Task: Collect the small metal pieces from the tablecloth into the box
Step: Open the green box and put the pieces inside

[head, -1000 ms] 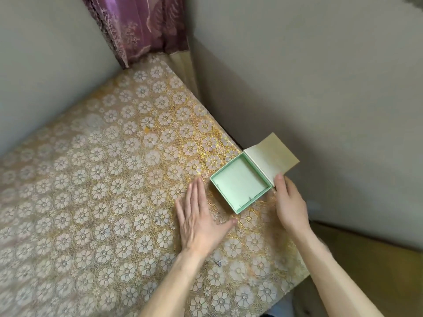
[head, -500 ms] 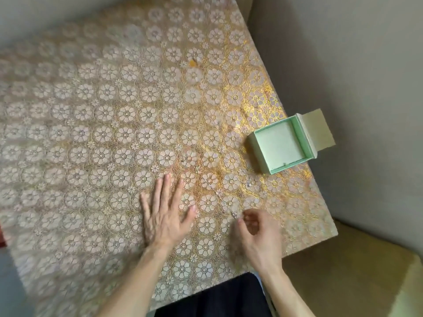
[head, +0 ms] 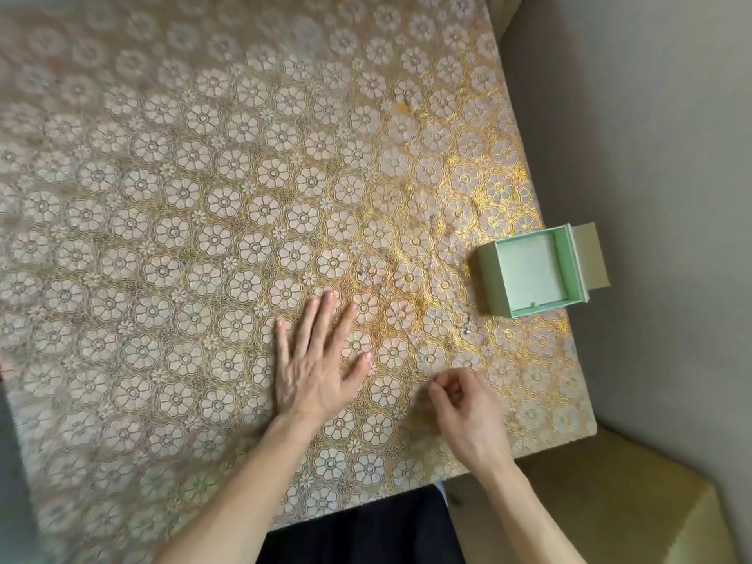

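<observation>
Pieces (head: pixel 465 328) tiny, light, likely slippery, best pinched singly; left hand (head: pixel 315 364) flat on cloth (head: pixel 183 197), right hand (head: pixel 464 405) curled, contents indiscernible

My left hand (head: pixel 317 362) lay flat on the gold-and-white flower-patterned tablecloth (head: pixel 183 221), fingers straight and slightly spread, not far from the table's near edge. My right hand (head: pixel 464 409) sat just beside it, toward the right edge. Its fingers were curled and the thumb and forefinger tips were drawn together low over the cloth. I could not tell whether they pinched anything. A few small silvery metal pieces (head: pixel 466 328) lay on the cloth between my right hand and the pale green square cardboard box (head: pixel 494 278). The box stood open at the right edge, its beige lid (head: pixel 592 254) hanging past that edge. One tiny piece (head: pixel 532 304) lay inside against its near wall.
</observation>
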`<state>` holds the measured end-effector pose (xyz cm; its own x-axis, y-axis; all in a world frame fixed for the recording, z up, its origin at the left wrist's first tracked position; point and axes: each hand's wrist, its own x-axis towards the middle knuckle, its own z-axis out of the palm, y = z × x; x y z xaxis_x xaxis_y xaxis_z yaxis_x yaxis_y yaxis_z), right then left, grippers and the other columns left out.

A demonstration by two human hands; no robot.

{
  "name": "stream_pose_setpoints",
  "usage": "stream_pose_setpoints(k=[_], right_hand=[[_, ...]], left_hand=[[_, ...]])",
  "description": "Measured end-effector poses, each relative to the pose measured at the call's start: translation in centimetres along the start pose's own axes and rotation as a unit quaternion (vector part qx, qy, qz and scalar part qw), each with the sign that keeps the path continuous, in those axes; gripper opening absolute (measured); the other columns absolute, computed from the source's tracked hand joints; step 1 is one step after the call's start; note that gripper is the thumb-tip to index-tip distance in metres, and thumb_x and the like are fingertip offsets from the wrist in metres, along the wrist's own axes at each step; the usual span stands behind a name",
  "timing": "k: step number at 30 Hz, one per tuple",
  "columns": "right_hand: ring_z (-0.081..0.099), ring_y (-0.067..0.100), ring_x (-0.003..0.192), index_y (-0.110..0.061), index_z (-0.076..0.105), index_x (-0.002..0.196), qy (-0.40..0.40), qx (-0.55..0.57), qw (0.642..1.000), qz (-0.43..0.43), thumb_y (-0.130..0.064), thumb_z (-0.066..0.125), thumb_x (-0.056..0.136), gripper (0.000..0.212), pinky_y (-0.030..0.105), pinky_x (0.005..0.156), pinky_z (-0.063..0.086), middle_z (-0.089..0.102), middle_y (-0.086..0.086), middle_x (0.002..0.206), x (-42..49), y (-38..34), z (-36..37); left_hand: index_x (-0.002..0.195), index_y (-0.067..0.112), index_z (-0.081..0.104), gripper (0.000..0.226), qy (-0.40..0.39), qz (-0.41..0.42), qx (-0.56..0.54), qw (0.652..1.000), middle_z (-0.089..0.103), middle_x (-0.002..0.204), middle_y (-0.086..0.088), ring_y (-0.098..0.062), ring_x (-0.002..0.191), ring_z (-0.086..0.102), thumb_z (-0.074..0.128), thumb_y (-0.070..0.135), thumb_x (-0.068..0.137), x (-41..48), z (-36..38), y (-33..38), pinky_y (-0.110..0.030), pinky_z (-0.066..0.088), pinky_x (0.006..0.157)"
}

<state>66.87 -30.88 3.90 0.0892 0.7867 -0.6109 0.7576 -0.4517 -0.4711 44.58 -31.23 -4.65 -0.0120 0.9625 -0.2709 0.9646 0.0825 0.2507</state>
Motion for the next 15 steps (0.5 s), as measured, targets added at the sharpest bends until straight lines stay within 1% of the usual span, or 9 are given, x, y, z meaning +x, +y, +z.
stream_pose_setpoints(k=[2, 4, 5, 6, 8, 10, 12, 14, 15], right_hand=[[0.063, 0.012, 0.078, -0.025, 0.058, 0.09, -0.007, 0.063, 0.998, 0.016, -0.027, 0.064, 0.098, 0.01, 0.018, 0.066, 0.049, 0.066, -0.005, 0.087, -0.5, -0.5, -0.6], [0.066, 0.012, 0.074, -0.017, 0.057, 0.092, -0.012, 0.141, 0.989, 0.038, -0.023, 0.063, 0.099, 0.011, 0.013, 0.059, 0.048, 0.07, -0.004, 0.08, -1.1, -1.2, -1.4], [0.067, 0.007, 0.071, -0.013, 0.056, 0.093, -0.018, 0.177, 0.983, 0.049, -0.021, 0.062, 0.099, 0.011, 0.011, 0.058, 0.047, 0.071, -0.005, 0.077, -1.4, -1.5, -1.7], [0.065, 0.003, 0.068, -0.011, 0.056, 0.094, -0.022, 0.204, 0.977, 0.054, -0.019, 0.062, 0.099, 0.011, 0.01, 0.058, 0.046, 0.071, -0.008, 0.074, -1.6, -1.6, -1.9], [0.061, -0.002, 0.065, -0.012, 0.057, 0.097, -0.027, 0.236, 0.97, 0.056, -0.018, 0.063, 0.098, 0.009, 0.012, 0.059, 0.045, 0.069, -0.009, 0.074, -1.9, -1.8, -2.1], [0.061, 0.001, 0.068, -0.013, 0.058, 0.1, -0.026, 0.263, 0.962, 0.066, -0.018, 0.066, 0.096, 0.01, 0.014, 0.061, 0.046, 0.069, -0.002, 0.084, -2.2, -1.7, -2.1], [0.065, 0.006, 0.074, -0.014, 0.059, 0.103, -0.03, 0.289, 0.953, 0.086, -0.02, 0.071, 0.093, 0.017, 0.016, 0.064, 0.049, 0.069, 0.004, 0.089, -2.6, -1.7, -2.2], [0.069, 0.009, 0.078, -0.013, 0.059, 0.104, -0.038, 0.306, 0.946, 0.099, -0.02, 0.075, 0.09, 0.023, 0.02, 0.068, 0.053, 0.072, 0.004, 0.088, -3.0, -1.7, -2.4], [0.071, 0.012, 0.081, -0.013, 0.058, 0.105, -0.042, 0.31, 0.944, 0.1, -0.019, 0.076, 0.089, 0.024, 0.022, 0.071, 0.055, 0.073, 0.005, 0.088, -3.3, -1.7, -2.5]], left_hand=[[0.161, 0.031, 0.011, 0.082, 0.009, -0.003, -0.024, 1.0, -0.003, 0.17, 0.001, -0.018, 0.156, 0.001, 0.036, 0.07, 0.093, -0.1, -0.3, 0.1, -0.058, -0.004, 0.123], [0.16, 0.031, 0.018, 0.08, 0.019, -0.016, -0.067, 0.997, 0.002, 0.17, 0.0, -0.019, 0.156, 0.005, 0.041, 0.066, 0.092, 0.0, -0.9, 0.5, -0.053, -0.007, 0.124], [0.158, 0.029, 0.026, 0.076, 0.029, -0.027, -0.103, 0.994, 0.011, 0.169, -0.002, -0.021, 0.155, 0.012, 0.046, 0.06, 0.092, -0.1, -1.3, 1.1, -0.052, -0.002, 0.124], [0.152, 0.023, 0.038, 0.069, 0.043, -0.034, -0.145, 0.988, 0.024, 0.166, -0.005, -0.023, 0.151, 0.023, 0.053, 0.052, 0.092, -0.2, -1.8, 1.7, -0.052, 0.01, 0.124], [0.132, 0.015, 0.059, 0.046, 0.054, -0.041, -0.223, 0.973, 0.052, 0.146, -0.006, -0.017, 0.129, 0.045, 0.066, 0.034, 0.092, -1.0, -3.2, 3.5, -0.048, 0.037, 0.112], [0.117, 0.019, 0.067, 0.029, -0.015, -0.061, -0.307, 0.95, 0.063, 0.126, 0.006, -0.005, 0.115, 0.051, 0.07, 0.031, 0.091, -2.2, -5.0, 5.5, -0.035, 0.044, 0.103], [0.111, 0.03, 0.069, 0.021, -0.128, -0.099, -0.377, 0.912, 0.064, 0.114, 0.022, 0.006, 0.103, 0.057, 0.068, 0.038, 0.092, -3.1, -6.9, 7.0, -0.015, 0.046, 0.09], [0.11, 0.034, 0.071, 0.022, -0.241, -0.135, -0.431, 0.859, 0.062, 0.101, 0.03, 0.016, 0.093, 0.056, 0.065, 0.046, 0.093, -3.2, -7.8, 8.0, -0.003, 0.042, 0.071], [0.111, 0.034, 0.071, 0.024, -0.282, -0.147, -0.449, 0.835, 0.061, 0.098, 0.031, 0.018, 0.091, 0.054, 0.063, 0.049, 0.093, -3.1, -7.9, 8.2, -0.002, 0.037, 0.066]])
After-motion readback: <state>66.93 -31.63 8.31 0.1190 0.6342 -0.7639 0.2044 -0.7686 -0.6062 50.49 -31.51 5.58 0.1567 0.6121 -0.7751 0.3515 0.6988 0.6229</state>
